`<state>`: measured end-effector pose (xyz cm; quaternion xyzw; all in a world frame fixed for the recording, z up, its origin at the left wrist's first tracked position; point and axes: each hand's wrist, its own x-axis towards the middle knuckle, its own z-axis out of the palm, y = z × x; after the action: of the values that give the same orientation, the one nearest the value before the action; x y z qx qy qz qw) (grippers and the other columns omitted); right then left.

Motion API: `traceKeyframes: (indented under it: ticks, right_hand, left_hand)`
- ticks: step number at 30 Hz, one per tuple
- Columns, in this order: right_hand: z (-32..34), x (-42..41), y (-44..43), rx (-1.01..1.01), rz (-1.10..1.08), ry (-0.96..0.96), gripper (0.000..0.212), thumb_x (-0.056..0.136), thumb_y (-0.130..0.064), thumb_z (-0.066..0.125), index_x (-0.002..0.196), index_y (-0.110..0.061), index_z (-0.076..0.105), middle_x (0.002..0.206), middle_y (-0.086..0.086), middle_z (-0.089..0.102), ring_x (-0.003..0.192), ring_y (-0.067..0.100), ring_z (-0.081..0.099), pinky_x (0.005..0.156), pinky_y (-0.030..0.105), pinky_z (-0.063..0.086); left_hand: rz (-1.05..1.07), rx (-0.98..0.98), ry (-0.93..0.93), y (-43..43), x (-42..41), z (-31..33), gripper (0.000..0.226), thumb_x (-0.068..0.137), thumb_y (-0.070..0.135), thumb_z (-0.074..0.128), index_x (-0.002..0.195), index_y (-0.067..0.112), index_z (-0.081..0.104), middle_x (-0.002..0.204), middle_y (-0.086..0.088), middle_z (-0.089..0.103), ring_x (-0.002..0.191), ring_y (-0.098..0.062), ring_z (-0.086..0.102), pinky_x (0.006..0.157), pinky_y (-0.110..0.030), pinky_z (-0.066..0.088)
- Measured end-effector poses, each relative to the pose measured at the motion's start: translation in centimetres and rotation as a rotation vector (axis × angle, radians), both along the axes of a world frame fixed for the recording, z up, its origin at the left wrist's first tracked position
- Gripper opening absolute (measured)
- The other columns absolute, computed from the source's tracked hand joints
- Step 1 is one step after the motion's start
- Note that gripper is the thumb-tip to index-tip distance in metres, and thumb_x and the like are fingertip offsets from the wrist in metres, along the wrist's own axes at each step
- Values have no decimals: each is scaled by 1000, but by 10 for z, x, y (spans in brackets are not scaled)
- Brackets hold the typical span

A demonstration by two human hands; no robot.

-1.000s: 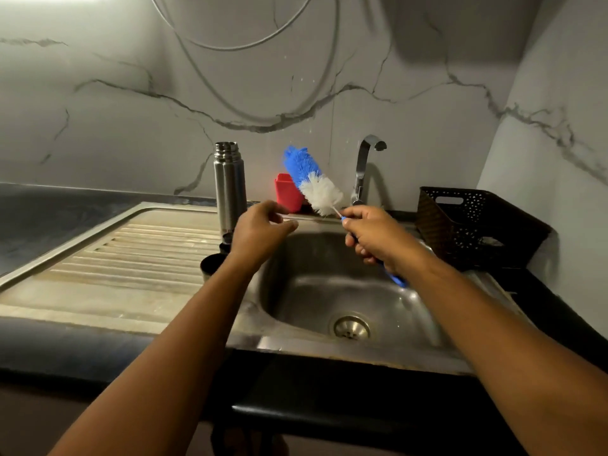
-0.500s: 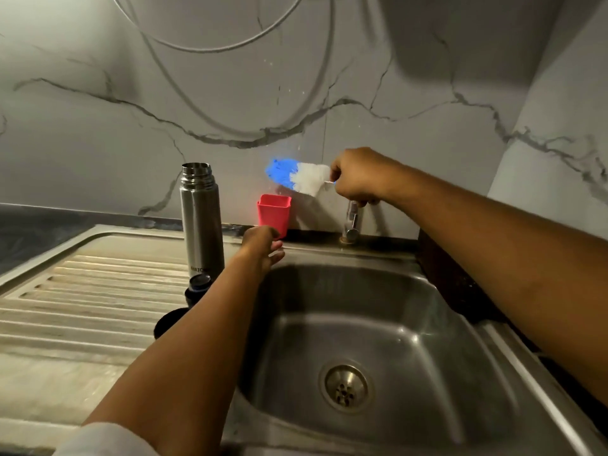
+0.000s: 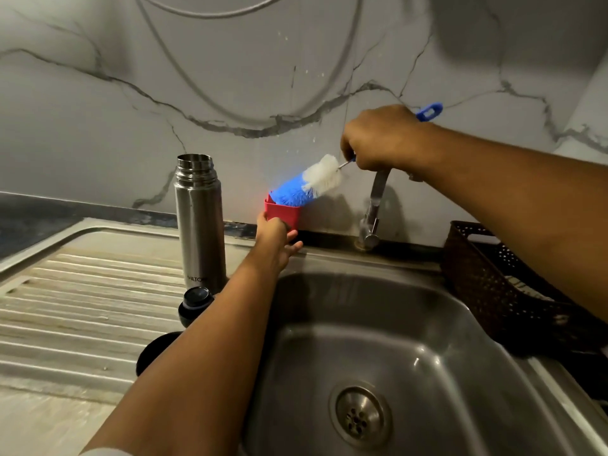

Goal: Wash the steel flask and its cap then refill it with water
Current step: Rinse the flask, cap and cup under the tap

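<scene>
The steel flask (image 3: 199, 222) stands upright and uncapped on the drainboard, left of the sink. Its dark stopper (image 3: 196, 304) lies at its foot, and a black cap (image 3: 158, 352) sits nearer me, partly hidden by my left forearm. My right hand (image 3: 378, 139) grips the handle of a blue and white bottle brush (image 3: 306, 185), whose blue tip dips into a small red cup (image 3: 283, 213) at the wall. My left hand (image 3: 274, 236) holds that red cup from the front, thumb on its left side.
The steel sink basin (image 3: 411, 340) with its drain (image 3: 360, 414) fills the lower right. A tap (image 3: 375, 205) rises behind it, under my right hand. A dark perforated basket (image 3: 487, 281) sits at the right. The ribbed drainboard (image 3: 75, 311) spreads to the left.
My right hand tipped the brush head downward into the red cup. My left hand moved forward from the sink rim and took hold of the cup. The view moved closer.
</scene>
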<state>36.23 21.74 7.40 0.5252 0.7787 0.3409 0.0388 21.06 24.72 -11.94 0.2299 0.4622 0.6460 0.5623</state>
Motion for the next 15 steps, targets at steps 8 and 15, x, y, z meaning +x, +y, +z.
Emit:
traceKeyframes:
  ticks: [8,15]
  right_hand:
    - [-8,-35,33,184,40,-216,7,97,-8,60,99,-15,58,93,9,59,91,31,59,101,53,41]
    - [-33,-62,58,211,144,-208,19,95,-8,66,113,-5,67,111,17,69,107,37,65,103,51,43]
  left_hand:
    - [2,-2,-46,5,3,0,57,107,7,43,159,27,30,143,-16,51,120,-36,59,100,-59,54]
    - [4,-18,-58,7,6,4,69,100,-4,42,159,28,28,145,-18,49,121,-38,57,94,-57,53]
